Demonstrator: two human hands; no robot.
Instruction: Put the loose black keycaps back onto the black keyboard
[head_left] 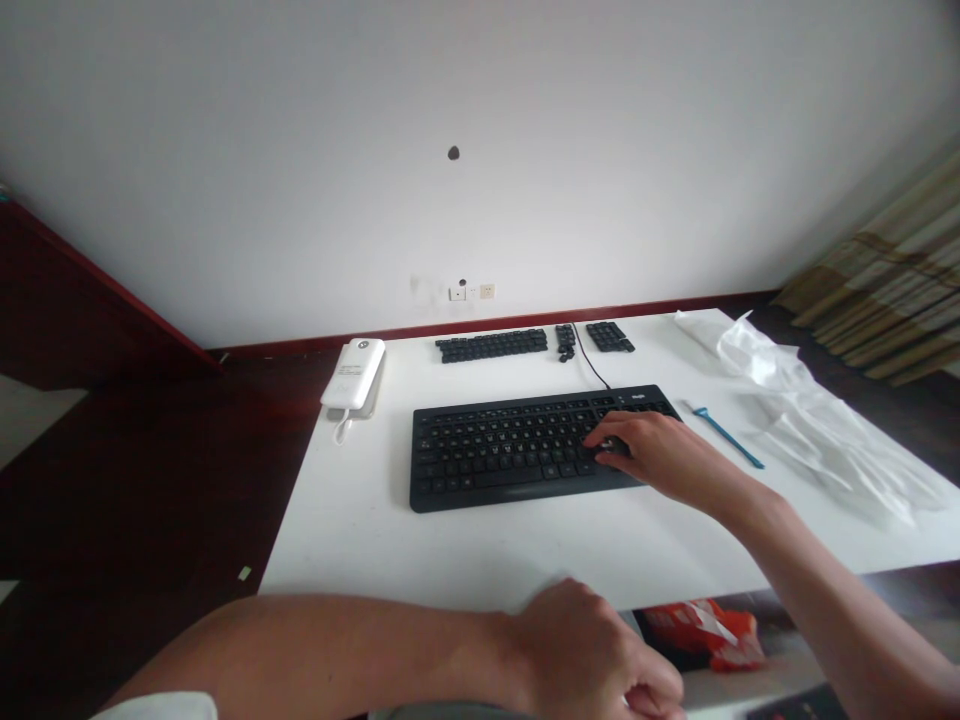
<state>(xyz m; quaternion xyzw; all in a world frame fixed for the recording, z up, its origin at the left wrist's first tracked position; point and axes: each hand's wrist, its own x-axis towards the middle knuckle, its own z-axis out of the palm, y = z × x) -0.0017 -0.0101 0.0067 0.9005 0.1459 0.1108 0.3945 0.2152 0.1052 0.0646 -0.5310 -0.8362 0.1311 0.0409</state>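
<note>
Mid-frame, the keyboard is touched by the right hand, fingers loosely spread; its logo's unreadable. Left hand is curled, holding nothing.

The keyboard and white device carry print too small to read.

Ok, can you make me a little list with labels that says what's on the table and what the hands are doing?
Right hand: fingers resting on the right part of the black keyboard
Left hand: loosely curled near the table's front edge, holding nothing visible
Table: white
Behind the keyboard: rows of loose black keycaps
Left of the keyboard: white power bank with a cord
Right of the keyboard: thin blue tool, then crumpled clear plastic wrap
</note>
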